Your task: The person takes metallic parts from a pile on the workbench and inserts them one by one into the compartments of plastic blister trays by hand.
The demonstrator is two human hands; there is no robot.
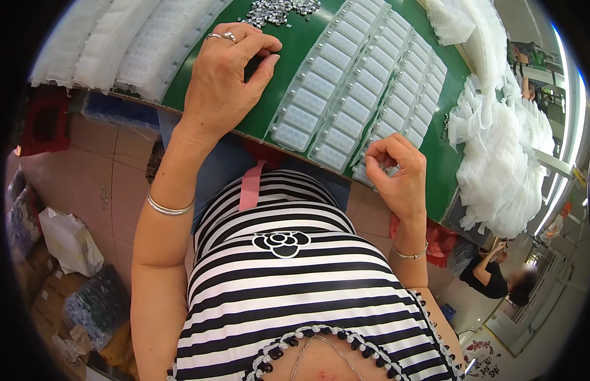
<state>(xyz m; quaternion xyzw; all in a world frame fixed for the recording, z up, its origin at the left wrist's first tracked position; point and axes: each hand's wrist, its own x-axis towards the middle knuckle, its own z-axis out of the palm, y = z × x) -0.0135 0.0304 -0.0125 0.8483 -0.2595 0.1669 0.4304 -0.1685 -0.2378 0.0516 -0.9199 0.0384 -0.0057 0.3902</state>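
Note:
My left hand (234, 73), with rings on a finger, is closed over the green table (269, 70). Its thumb and index tips come close together; anything between them is too small to make out. Just beyond it lies a pile of small shiny dark and silver pieces (276, 11). Several translucent plastic strips of rectangular compartments (320, 70) lie side by side between my hands. At the near end of the strips on the right, my right hand (399, 168) is closed in a pinch. Whatever its fingertips hold is hidden.
Stacked translucent plastic sheets (142, 44) cover the table's left end. A heap of thin white plastic pieces (498, 159) lies at the right. Boxes and bags (95, 305) stand on the floor at left. Another person (491, 273) is in the background at right.

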